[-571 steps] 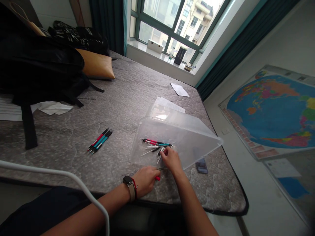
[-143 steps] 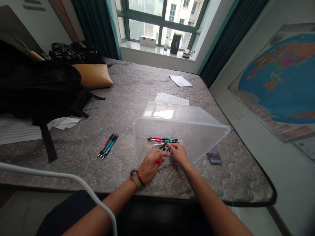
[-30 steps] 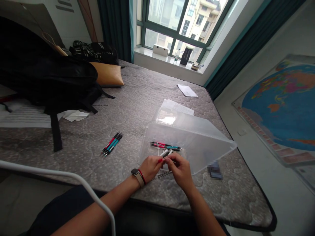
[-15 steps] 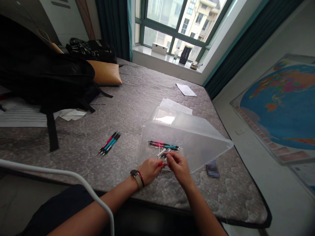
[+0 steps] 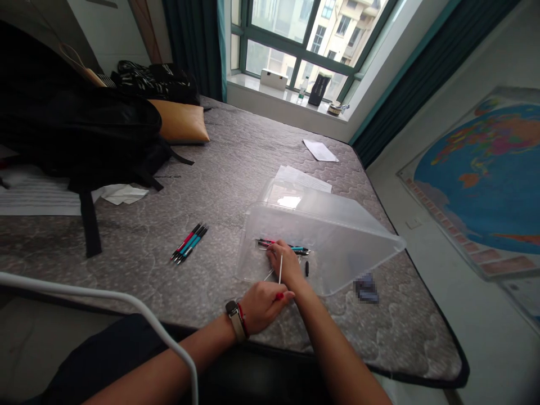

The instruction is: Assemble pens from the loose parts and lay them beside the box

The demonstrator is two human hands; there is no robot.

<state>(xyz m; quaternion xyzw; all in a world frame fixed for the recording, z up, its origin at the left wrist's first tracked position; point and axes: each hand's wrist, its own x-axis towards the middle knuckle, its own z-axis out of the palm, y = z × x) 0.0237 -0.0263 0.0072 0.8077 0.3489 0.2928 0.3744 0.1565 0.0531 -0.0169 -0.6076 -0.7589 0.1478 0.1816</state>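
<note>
My left hand [image 5: 261, 306] grips a red pen barrel [image 5: 279, 296] near the mattress's front edge, with a thin white refill [image 5: 280, 269] standing up out of it. My right hand [image 5: 287, 264] reaches into a clear plastic bin [image 5: 358, 236] lying on its side. Its fingers rest on a small pile of red, teal and black pens [image 5: 295, 247], and I cannot see whether they grip one. A small black pen piece [image 5: 306, 268] lies just right of that hand. Several assembled pens [image 5: 189, 243] lie side by side on the mattress, left of the bin.
A black backpack [image 5: 84, 129] and a tan pillow [image 5: 181, 121] sit at the back left, with crumpled white paper [image 5: 120, 194] by the strap. Paper sheets [image 5: 301, 179] lie behind the bin. A white tube [image 5: 105, 298] curves across the lower left. A world map [image 5: 485, 180] hangs on the right.
My hands have parted: the right one moved forward into the bin onto the pens, and the left drew back toward me with the red barrel and its refill.
</note>
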